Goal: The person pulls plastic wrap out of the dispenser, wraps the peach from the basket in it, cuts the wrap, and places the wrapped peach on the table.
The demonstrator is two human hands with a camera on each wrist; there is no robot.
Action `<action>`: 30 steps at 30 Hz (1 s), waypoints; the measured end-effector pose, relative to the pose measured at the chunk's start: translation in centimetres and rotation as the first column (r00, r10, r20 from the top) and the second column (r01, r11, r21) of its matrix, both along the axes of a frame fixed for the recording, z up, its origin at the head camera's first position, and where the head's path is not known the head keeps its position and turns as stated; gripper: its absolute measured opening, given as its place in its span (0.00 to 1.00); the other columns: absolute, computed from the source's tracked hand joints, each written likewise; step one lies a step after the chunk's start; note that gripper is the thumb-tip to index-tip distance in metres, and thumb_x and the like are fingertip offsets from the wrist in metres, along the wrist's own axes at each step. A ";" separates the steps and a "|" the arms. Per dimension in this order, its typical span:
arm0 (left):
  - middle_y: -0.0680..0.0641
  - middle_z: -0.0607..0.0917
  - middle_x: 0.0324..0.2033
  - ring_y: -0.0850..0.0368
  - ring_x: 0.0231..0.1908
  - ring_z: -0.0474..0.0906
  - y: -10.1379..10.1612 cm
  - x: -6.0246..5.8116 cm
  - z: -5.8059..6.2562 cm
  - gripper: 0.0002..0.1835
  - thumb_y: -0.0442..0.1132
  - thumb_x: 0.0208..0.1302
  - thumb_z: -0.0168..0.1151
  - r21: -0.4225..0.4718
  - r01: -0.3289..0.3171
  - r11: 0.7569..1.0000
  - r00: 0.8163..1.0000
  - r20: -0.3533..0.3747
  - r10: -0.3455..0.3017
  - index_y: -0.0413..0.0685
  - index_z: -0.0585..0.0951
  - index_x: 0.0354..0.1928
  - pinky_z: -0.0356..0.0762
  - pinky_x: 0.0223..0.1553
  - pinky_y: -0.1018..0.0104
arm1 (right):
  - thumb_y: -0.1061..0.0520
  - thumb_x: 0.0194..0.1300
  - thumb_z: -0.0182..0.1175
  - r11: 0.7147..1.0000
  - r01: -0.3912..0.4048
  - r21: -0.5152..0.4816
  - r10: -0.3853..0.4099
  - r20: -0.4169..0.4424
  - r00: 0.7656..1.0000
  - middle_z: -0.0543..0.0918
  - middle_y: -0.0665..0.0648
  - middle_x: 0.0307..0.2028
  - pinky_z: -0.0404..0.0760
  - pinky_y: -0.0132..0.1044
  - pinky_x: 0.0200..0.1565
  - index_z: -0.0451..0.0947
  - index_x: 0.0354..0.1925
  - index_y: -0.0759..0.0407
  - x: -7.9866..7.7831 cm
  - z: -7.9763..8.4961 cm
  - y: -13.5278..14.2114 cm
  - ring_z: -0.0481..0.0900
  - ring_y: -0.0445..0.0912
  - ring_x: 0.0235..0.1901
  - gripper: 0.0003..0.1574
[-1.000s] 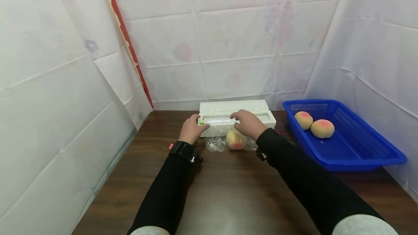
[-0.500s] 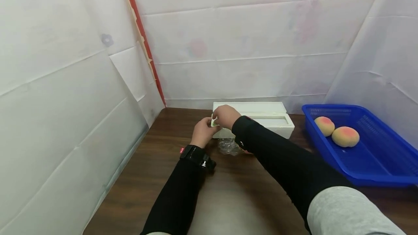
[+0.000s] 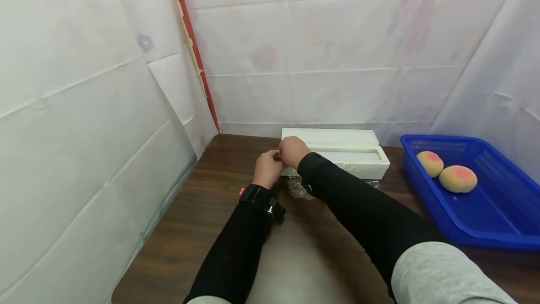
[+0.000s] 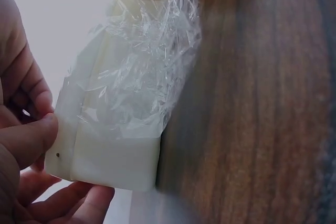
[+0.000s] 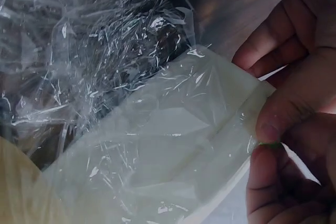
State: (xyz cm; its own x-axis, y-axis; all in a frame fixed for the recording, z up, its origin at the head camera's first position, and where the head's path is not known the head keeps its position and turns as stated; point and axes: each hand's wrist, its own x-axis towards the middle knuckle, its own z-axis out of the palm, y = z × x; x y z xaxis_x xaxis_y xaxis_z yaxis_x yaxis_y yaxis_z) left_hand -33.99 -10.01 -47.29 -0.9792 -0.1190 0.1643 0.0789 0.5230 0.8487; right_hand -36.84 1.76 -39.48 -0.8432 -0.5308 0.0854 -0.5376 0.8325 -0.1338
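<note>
Two hands are sitting close together at a white box [image 3: 366, 171]: left hand [image 3: 266, 171] is gripping its end, prob. to brace it, while right hand [image 3: 293, 152] is apparently pinching a green tab [image 5: 270, 144], maybe b/c it's tiny. Fingertips [image 5: 259, 162] are hiding most of it. Clear film [image 5: 94, 51] is bunching below right hand; nearby, a yellowish round thing [image 5: 22, 192] is getting cut off, prob. hiding under the right sleeve [image 3: 363, 210] in head view. Well right of both hands, a blue basket [image 3: 485, 239] is holding 2 peaches [image 3: 458, 178].

Two peaches [image 3: 457, 178] in blue basket [image 3: 491, 212], red strip [image 3: 195, 46], white sheeting [image 3: 350, 36]
</note>
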 end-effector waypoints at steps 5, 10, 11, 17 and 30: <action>0.42 0.90 0.57 0.44 0.60 0.85 0.0 -0.3 0.6 0.21 0.44 0.69 0.71 -0.012 -0.018 1.000 0.999 -0.033 0.017 0.48 0.87 0.62 0.83 0.61 0.47 | 0.62 0.75 0.63 0.996 0.049 -0.077 -0.047 0.032 0.998 0.71 0.51 0.19 0.67 0.38 0.35 0.78 0.21 0.57 -0.4 0.3 0.5 0.64 0.45 0.24 0.21; 0.42 0.89 0.59 0.44 0.62 0.84 0.0 -0.1 0.6 0.24 0.46 0.69 0.72 -0.043 -0.017 0.999 1.000 -0.009 0.017 0.47 0.85 0.64 0.82 0.63 0.49 | 0.64 0.73 0.60 0.996 0.075 -0.041 -0.073 0.066 0.995 0.68 0.51 0.20 0.65 0.37 0.33 0.70 0.19 0.54 -0.7 0.2 0.4 0.63 0.46 0.24 0.24; 0.42 0.89 0.59 0.44 0.62 0.84 0.0 -0.1 0.6 0.24 0.46 0.69 0.73 -0.050 -0.019 0.999 1.000 -0.006 0.019 0.47 0.85 0.64 0.82 0.63 0.49 | 0.65 0.73 0.60 0.996 0.084 -0.036 -0.081 0.077 0.994 0.68 0.51 0.20 0.65 0.37 0.33 0.69 0.19 0.54 -0.8 0.1 0.3 0.62 0.46 0.24 0.24; 0.43 0.89 0.59 0.45 0.61 0.85 0.3 0.1 0.5 0.26 0.49 0.69 0.73 -0.097 -0.020 0.995 1.000 -0.018 0.019 0.46 0.86 0.64 0.83 0.61 0.49 | 0.66 0.71 0.60 0.984 0.171 -0.054 -0.161 0.151 0.975 0.62 0.50 0.18 0.61 0.37 0.29 0.64 0.16 0.53 -1.6 -0.2 0.4 0.59 0.46 0.21 0.27; 0.42 0.90 0.58 0.46 0.57 0.87 0.5 -0.1 0.5 0.23 0.49 0.68 0.75 -0.121 0.002 0.993 1.000 -0.018 -0.004 0.46 0.88 0.60 0.85 0.56 0.49 | 0.67 0.73 0.57 0.988 0.154 -0.002 -0.151 0.164 0.975 0.66 0.51 0.18 0.65 0.39 0.36 0.67 0.17 0.52 -0.8 0.9 2.2 0.61 0.46 0.24 0.27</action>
State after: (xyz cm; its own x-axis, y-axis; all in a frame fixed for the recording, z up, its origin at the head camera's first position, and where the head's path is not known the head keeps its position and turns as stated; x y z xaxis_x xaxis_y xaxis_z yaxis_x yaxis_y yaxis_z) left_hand -34.12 -9.53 -46.82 -0.9763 -0.0947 0.1947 0.0948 0.6217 0.7775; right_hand -37.65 4.01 -38.55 -0.9174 -0.3944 -0.0529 -0.3743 0.9004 -0.2216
